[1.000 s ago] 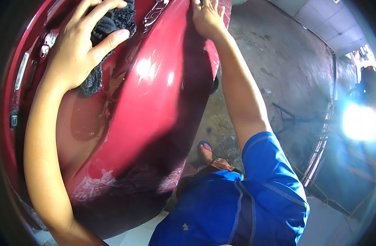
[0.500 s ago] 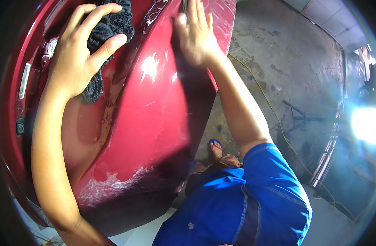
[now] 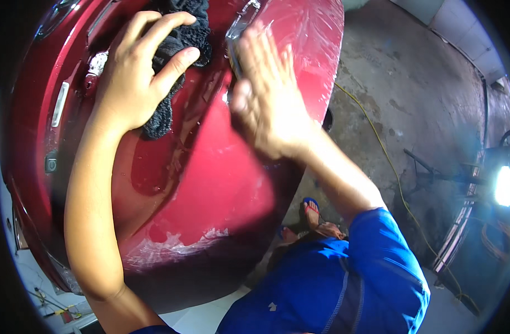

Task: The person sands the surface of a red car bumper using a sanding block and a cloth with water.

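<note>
A red, glossy, wet-looking car panel [image 3: 210,189] fills the left and middle of the view. On it lies a bunched black knit cloth [image 3: 160,119]. My left hand [image 3: 135,78] rests over this cloth, thumb and fingers apart and bent. My right hand [image 3: 266,100] lies flat against the panel's raised part, fingers stretched out and smeared by motion; whether anything is under the palm cannot be seen. A dark, shiny recess [image 3: 233,39] shows beside its fingertips. Whitish scuffing [image 3: 180,245] marks the panel's near end, and pale streaks cover the far right part.
A yellow cable [image 3: 377,131] runs across the grey, stained floor [image 3: 372,72] on the right. Beyond it are a dark metal stand [image 3: 427,167] and a bright work lamp [image 3: 508,186]. My sandalled foot [image 3: 312,211] stands beside the panel's right edge.
My right hand has slid along the panel toward me. The left hand and the black cloth keep their place on the panel; the whole view has shifted slightly.
</note>
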`<action>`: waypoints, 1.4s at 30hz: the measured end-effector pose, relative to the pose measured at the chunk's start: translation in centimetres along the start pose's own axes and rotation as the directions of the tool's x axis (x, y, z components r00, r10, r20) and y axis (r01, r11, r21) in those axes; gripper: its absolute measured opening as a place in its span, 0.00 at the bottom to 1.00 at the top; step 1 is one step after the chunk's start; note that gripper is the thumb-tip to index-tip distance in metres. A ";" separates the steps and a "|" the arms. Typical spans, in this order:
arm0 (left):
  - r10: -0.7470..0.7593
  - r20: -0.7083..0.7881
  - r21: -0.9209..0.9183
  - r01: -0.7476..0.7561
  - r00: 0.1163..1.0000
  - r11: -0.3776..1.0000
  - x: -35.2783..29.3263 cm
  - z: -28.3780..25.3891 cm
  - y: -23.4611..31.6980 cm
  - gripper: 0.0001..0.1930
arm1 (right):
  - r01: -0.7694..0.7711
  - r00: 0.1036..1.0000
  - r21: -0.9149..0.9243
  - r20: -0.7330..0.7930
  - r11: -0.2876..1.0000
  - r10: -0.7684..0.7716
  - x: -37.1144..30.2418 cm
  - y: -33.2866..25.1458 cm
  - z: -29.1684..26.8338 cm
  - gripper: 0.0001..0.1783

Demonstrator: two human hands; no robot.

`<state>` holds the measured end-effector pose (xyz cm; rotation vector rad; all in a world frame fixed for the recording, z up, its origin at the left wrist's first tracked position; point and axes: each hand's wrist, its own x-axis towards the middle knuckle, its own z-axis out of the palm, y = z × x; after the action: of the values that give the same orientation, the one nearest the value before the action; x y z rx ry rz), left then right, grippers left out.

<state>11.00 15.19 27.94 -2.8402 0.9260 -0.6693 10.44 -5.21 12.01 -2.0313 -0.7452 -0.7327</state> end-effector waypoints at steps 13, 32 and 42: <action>-0.134 0.045 -0.030 0.136 0.990 0.990 1.5 -0.5 0.6 0.21 | 0.193 0.915 0.213 0.313 0.958 -0.254 -7.1 -7.9 -0.4 0.41; -0.169 0.087 0.209 0.148 0.982 0.967 1.4 -1.1 2.6 0.39 | -0.313 0.949 -0.213 -0.047 0.925 0.311 -1.1 9.0 -0.2 0.42; 0.069 -0.071 0.167 -0.057 0.995 0.984 0.5 1.6 3.5 0.19 | -0.165 0.948 -0.071 0.262 0.984 0.178 -11.3 -5.3 -1.1 0.46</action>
<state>10.16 11.98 25.99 -2.6465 0.9209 -0.8118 -0.96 -6.26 7.05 -2.2345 -0.6946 -0.3834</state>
